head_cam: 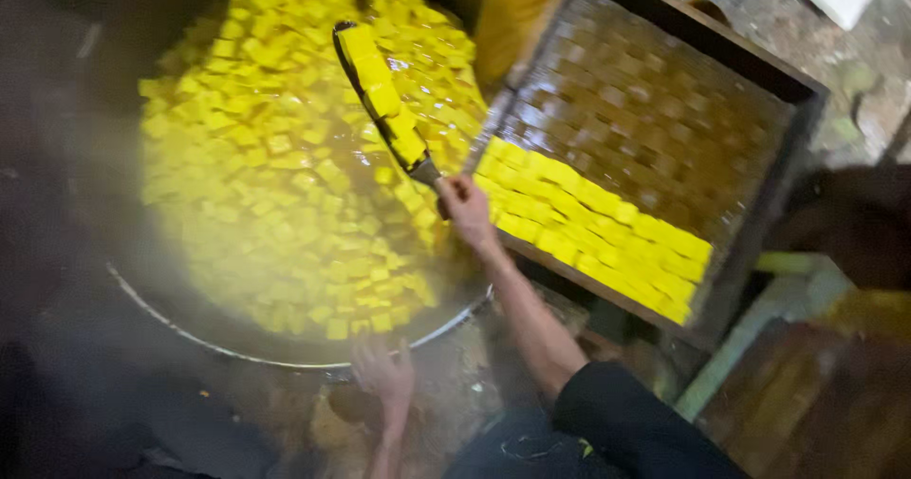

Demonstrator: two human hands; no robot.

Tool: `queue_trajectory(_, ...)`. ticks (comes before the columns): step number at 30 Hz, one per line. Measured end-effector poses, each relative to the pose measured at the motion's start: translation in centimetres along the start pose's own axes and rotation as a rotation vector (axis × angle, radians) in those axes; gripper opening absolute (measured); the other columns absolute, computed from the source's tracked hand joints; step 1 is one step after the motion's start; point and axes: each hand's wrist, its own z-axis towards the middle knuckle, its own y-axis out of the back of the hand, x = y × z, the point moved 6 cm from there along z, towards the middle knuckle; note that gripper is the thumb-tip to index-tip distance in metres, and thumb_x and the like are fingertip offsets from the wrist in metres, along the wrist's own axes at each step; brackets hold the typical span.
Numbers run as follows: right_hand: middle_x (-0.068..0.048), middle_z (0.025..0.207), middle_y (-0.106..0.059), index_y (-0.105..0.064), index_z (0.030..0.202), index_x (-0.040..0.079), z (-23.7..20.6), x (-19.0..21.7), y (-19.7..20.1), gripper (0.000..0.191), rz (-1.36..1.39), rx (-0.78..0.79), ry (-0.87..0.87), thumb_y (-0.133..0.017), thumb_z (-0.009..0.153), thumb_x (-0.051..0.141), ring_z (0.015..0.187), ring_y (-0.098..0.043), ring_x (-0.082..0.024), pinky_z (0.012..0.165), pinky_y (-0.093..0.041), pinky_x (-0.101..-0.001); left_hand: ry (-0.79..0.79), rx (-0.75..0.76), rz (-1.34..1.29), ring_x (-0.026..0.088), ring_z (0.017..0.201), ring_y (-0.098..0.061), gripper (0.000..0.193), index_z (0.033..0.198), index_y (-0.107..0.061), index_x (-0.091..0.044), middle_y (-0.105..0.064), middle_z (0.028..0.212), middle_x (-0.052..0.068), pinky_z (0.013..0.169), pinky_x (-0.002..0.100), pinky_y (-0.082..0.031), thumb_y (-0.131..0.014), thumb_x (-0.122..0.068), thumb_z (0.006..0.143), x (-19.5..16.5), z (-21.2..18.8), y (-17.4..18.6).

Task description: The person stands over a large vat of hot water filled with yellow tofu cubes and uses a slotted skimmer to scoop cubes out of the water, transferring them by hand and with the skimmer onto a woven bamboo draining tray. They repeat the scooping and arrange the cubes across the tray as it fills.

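The right hand point(465, 206) grips a long flat paddle point(384, 100) carrying yellow cubes point(249, 161) over the big pot point(285, 359). The left hand point(382, 373) rests spread on the pot's near rim. A wooden tray point(721, 47) sits right of the pot.

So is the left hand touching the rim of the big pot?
Touching. The head view shows the left hand with fingers resting on the pot's metal rim at its near edge, no gap visible.
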Motion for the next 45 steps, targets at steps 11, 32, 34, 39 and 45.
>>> queue_trajectory(11, -0.013, 0.092, -0.077, -0.076, 0.107, 0.008, -0.1, 4.8, 34.6, 0.036, -0.880, -0.024, 0.213, -0.077, 0.094, 0.041, 0.080, -0.073, -0.026, 0.071, -0.056, -0.0387, -0.265, -0.153, -0.113, 0.040, 0.139, -0.043, 0.033, 0.119, -0.067, -0.003, -0.052, 0.144, 0.022, 0.118, 0.056, -0.034, -0.071, -0.019, 0.090, -8.2, 4.8, 4.1)
queue_trajectory(32, -0.013, 0.099, -0.073, -0.067, 0.117, 0.005, -6.5, 2.3, 39.4, 0.031, -1.053, -0.265, 0.454, -0.070, 0.101, 0.031, 0.081, -0.071, -0.027, 0.070, -0.057, -0.0393, -0.819, 0.455, 0.263, 0.034, 0.140, -0.043, 0.043, 0.138, -0.057, -0.016, -0.044, 0.153, 0.015, 0.115, 0.073, -0.015, -0.049, -0.040, 0.102, -41.1, 24.0, -8.4)
queue_trajectory(34, -0.014, 0.096, -0.073, -0.067, 0.117, 0.003, -5.5, 3.5, 37.0, 0.030, -0.884, -0.324, 0.440, -0.070, 0.103, 0.029, 0.078, -0.070, -0.025, 0.069, -0.057, -0.0386, -0.587, 0.556, 0.190, 0.045, 0.134, -0.051, 0.055, 0.157, -0.049, -0.015, -0.047, 0.156, 0.022, 0.107, 0.068, -0.036, -0.048, -0.037, 0.107, -37.7, 22.6, -8.6)
queue_trajectory(39, -0.004, 0.081, -0.066, -0.063, 0.112, 0.002, -3.6, 0.5, 22.4, 0.025, -0.001, -0.130, 0.138, -0.069, 0.099, 0.024, 0.066, -0.061, -0.014, 0.061, -0.053, -0.0317, -0.694, 0.376, -0.150, 0.038, 0.141, -0.041, 0.058, 0.144, -0.054, -0.009, -0.047, 0.150, 0.020, 0.115, 0.071, -0.013, -0.060, -0.037, 0.095, -24.3, 13.3, -4.1)
queue_trajectory(45, -0.010, 0.077, -0.066, -0.072, 0.096, -0.003, -5.9, -4.2, 1.0, 0.048, -0.294, 0.288, -0.083, -0.061, 0.105, 0.042, 0.070, -0.059, -0.017, 0.063, -0.050, -0.0355, 0.031, 0.024, 0.027, 0.041, 0.145, -0.040, 0.056, 0.144, -0.053, -0.007, -0.044, 0.155, 0.022, 0.121, 0.055, -0.033, -0.060, -0.040, 0.100, -0.4, 5.7, 5.8)
